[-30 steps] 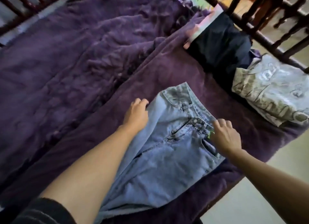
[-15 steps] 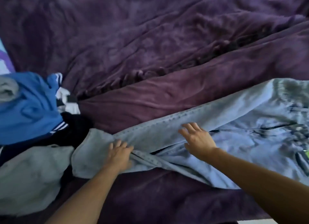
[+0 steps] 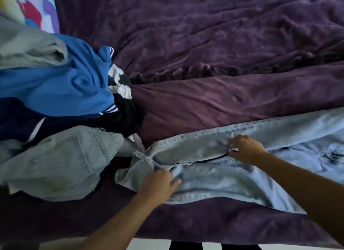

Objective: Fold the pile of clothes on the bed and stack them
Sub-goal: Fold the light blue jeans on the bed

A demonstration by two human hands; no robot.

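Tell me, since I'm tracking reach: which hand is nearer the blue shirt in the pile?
Left. The left hand sits on the jeans hems, below and right of the blue shirt; the right hand is farther right.

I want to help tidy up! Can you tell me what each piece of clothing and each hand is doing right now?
light blue jeans: spread along the bed, legs bunched at the hem, not folded.
left hand: gripping the hem end.
right hand: pinching the upper leg's edge.
blue shirt: crumpled in the pile.
grey denim garment: rumpled, unfolded.
purple blanket: wrinkled.
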